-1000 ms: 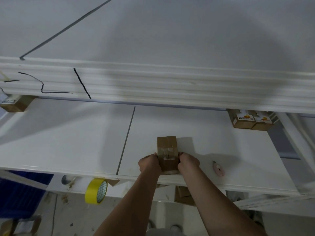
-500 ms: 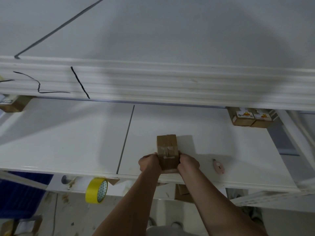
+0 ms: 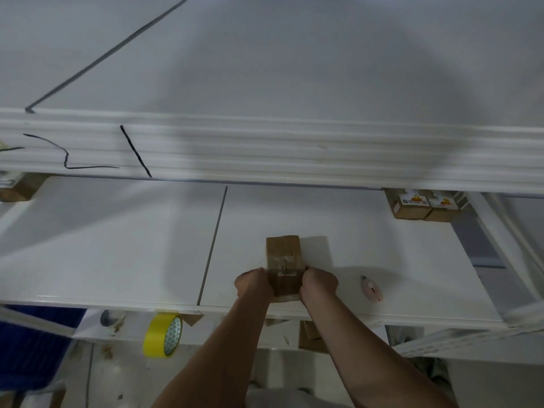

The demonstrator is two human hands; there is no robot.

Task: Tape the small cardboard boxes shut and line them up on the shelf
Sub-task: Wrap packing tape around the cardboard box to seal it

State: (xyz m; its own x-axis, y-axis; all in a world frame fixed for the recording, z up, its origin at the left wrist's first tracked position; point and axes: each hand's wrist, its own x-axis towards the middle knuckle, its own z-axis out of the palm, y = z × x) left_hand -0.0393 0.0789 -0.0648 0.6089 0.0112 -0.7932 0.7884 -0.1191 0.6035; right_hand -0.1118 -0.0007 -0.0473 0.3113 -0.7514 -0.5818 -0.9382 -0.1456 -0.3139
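Note:
A small brown cardboard box [image 3: 283,254] with clear tape across its top stands on the white shelf [image 3: 117,245] near the front edge. My left hand [image 3: 252,284] grips its left side and my right hand [image 3: 319,284] grips its right side, fingers curled against the box. Two labelled small boxes [image 3: 412,205] sit side by side at the back right of the shelf, partly under the upper shelf. Another box [image 3: 20,188] shows at the back left, mostly hidden.
A pink utility knife [image 3: 372,289] lies on the shelf right of my hands. A yellow tape roll [image 3: 162,335] hangs below the shelf's front edge. The upper shelf's edge [image 3: 265,151] overhangs the back. A blue bin [image 3: 32,346] stands at the lower left.
Both hands stay on the box's sides. The box and hands have hardly shifted; the camera view has drifted slightly.

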